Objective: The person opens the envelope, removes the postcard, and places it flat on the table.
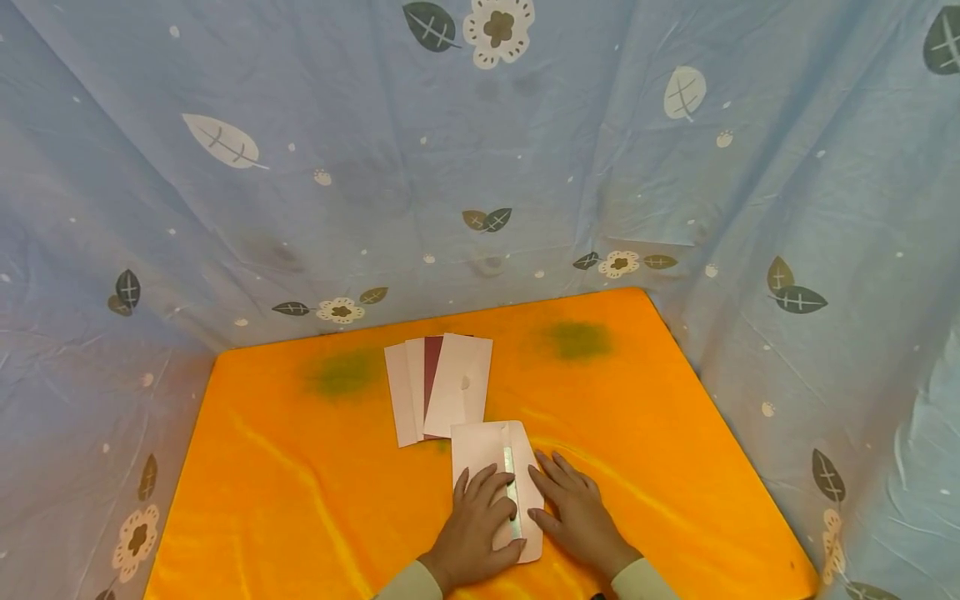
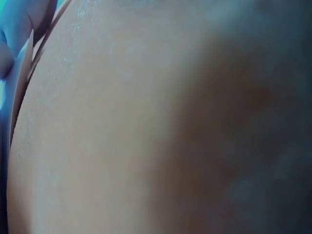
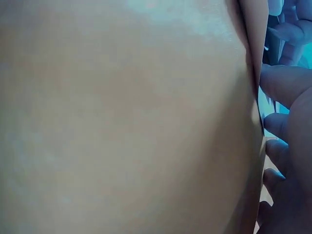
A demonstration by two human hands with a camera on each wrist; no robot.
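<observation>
A pale pink envelope (image 1: 480,446) lies upright on the orange cloth, a shiny strip (image 1: 515,521) running lengthwise along it. My left hand (image 1: 480,521) rests on the envelope's lower left part, fingers spread and slightly bent, their tips near the strip. Along the right edge, my right hand (image 1: 573,508) touches the envelope with its fingers fairly straight. Blurred skin fills most of both wrist views. A few fingers (image 3: 285,80) show at the right border of the right wrist view, and part of a hand (image 2: 22,22) shows at the upper left of the left wrist view.
Just beyond the envelope lie several overlapping envelopes, pale ones (image 1: 457,387) and a dark red one (image 1: 432,362). They rest on the orange cloth (image 1: 277,500), which has two green patches. A blue patterned curtain (image 1: 420,183) encloses the back and sides.
</observation>
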